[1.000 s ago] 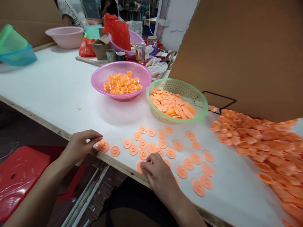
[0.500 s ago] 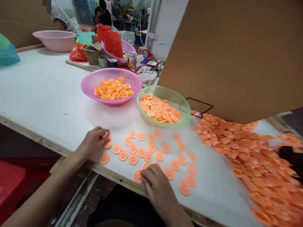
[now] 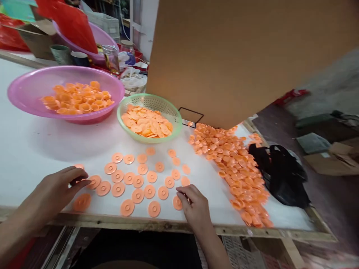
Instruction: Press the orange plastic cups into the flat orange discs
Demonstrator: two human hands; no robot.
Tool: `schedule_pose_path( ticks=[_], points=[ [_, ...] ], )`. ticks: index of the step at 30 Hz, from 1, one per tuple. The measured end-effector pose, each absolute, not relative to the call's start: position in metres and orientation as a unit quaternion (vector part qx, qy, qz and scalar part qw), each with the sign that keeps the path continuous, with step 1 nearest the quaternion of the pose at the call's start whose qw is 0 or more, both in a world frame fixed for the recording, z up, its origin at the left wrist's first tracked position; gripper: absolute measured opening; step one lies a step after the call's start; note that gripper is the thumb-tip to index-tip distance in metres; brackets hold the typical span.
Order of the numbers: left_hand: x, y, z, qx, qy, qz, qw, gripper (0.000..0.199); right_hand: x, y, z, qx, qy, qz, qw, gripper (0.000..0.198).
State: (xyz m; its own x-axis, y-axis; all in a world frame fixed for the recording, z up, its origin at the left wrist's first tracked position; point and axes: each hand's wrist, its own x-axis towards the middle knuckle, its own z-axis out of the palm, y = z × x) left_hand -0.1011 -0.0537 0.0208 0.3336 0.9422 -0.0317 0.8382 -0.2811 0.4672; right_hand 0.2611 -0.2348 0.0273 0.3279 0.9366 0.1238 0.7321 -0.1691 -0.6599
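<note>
Many flat orange discs (image 3: 117, 189), each with a small raised ring in its middle, lie spread on the white tabletop. My left hand (image 3: 60, 183) is at the left end of them. Its fingers are curled and thumb and forefinger are close together beside a disc (image 3: 94, 182); whatever is between them is hidden. At the right side, my right hand (image 3: 196, 207) is closed with thumb and fingertips at the edge of another disc (image 3: 177, 203), partly covering it.
A pink basin (image 3: 25, 93) holds orange cup-shaped pieces. Beside it, a green colander (image 3: 176, 129) contains more discs. A heap of orange pieces (image 3: 238, 172) lies at right, next to a black bag (image 3: 283, 175). A cardboard sheet (image 3: 224, 67) stands behind.
The view has swung to the right, showing the black bag and floor. My right hand has moved rightward along the discs to a different one. My left hand stays at the left end.
</note>
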Motion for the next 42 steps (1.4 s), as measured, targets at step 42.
schedule_pose_path(
  ticks=[42],
  points=[
    [0.160,-0.049,-0.007,0.926,0.268,0.181,0.193,0.045,0.420,-0.139,0.032,-0.829,-0.496,0.052,0.252,0.028]
  ],
)
